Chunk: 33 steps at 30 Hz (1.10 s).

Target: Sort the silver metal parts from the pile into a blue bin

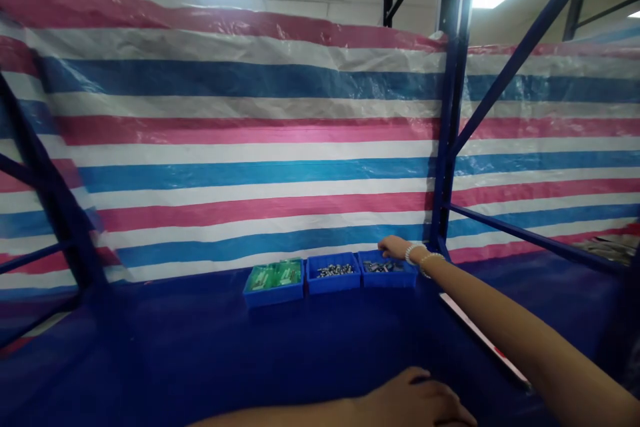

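Observation:
At the far side of the blue table surface, my right hand (395, 247), with bead bracelets at the wrist, hangs over the right-hand blue bin (393, 279). Its fingers bend downward, slightly apart, and nothing shows in them. That bin holds small dark metal parts (380, 267). Beside it, a middle blue bin (333, 283) contains small shiny metal pieces (336, 270). A left blue bin (275, 297) is filled with green packets or boards (275, 274). My left hand (413, 400) rests low at the bottom edge, fingers loosely bent and holding nothing visible; the frame cuts part of it off.
A flat pale strip with a dark edge (483, 337) lies under my right forearm. Blue rack posts (447, 113) and braces stand at right, with another blue frame (55, 200) at left. Striped plastic sheeting (260, 173) hangs behind the bins.

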Available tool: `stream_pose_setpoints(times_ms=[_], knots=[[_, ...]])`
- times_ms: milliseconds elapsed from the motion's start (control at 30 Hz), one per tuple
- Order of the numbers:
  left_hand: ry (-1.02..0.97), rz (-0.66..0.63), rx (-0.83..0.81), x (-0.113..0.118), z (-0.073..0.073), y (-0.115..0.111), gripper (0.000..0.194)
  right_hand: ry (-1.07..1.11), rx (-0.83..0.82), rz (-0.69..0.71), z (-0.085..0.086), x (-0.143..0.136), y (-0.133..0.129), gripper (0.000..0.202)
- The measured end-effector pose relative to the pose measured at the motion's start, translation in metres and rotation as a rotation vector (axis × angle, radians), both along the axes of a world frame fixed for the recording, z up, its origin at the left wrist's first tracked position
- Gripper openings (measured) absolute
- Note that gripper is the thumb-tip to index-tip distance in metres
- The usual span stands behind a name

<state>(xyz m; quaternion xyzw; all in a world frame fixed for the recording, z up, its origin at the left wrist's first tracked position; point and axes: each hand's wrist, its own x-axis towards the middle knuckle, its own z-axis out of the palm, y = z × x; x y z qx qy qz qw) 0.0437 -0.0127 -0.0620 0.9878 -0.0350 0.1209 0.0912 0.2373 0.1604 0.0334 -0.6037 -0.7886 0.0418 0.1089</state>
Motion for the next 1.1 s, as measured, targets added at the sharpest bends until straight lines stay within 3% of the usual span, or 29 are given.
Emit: stream_pose_setpoints(times_ms=[100,267,367,533,700,900,1100], knots=[[-0.004,-0.023,0.012,0.005,-0.006,0.0,0.043,-0.079,-0.018,-0.008,0.002,0.015,-0.015,0.028],[0.096,0.026,-0.001,0.011,0.002,-0.008,0.045,-0.129,0.105,0.023,0.017,0.027,-0.054,0.012],[0.112,0.068,0.014,0.02,-0.002,-0.012,0.045,-0.131,0.196,0.105,0.023,0.008,-0.079,0.012],[0.017,0.134,0.063,0.033,-0.013,-0.014,0.045,-0.112,0.359,0.25,0.015,-0.059,-0.109,0.012],[-0.01,0.146,0.17,0.031,-0.007,-0.011,0.044,-0.089,0.527,0.377,-0.005,-0.099,-0.113,0.007],[0.013,0.078,0.233,0.029,-0.008,-0.002,0.044,-0.042,0.679,0.472,-0.021,-0.098,-0.105,0.016],[0.077,0.047,0.191,0.02,0.011,-0.003,0.052,-0.019,0.913,0.594,-0.028,-0.102,-0.113,0.024]])
